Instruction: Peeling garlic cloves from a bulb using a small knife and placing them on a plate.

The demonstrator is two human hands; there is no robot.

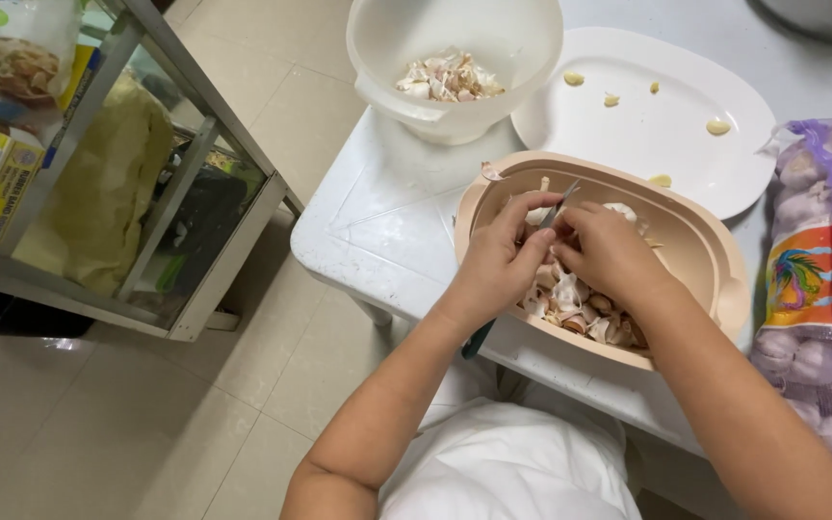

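Knife [559,204]: only blade tip shows above left hand [498,265]; handle mostly hidden under left wrist, dark end peeking below. What fingers of both hands pinch: hidden between left hand and right hand [609,252], cannot tell. Beige bowl [715,279]: contents under hands covered. Mesh garlic sack [820,289], right of right hand: cut by frame edge. Metal vessel [820,14], far beyond hands: mostly out of frame. Both elbows cut by bottom edge.

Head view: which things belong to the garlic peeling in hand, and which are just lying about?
In use: left hand with knife; right hand; beige tub of skins; white bowl of skins; white plate with peeled cloves; net bag of garlic.

Lying about: metal shelf; boxes; noodle packet.
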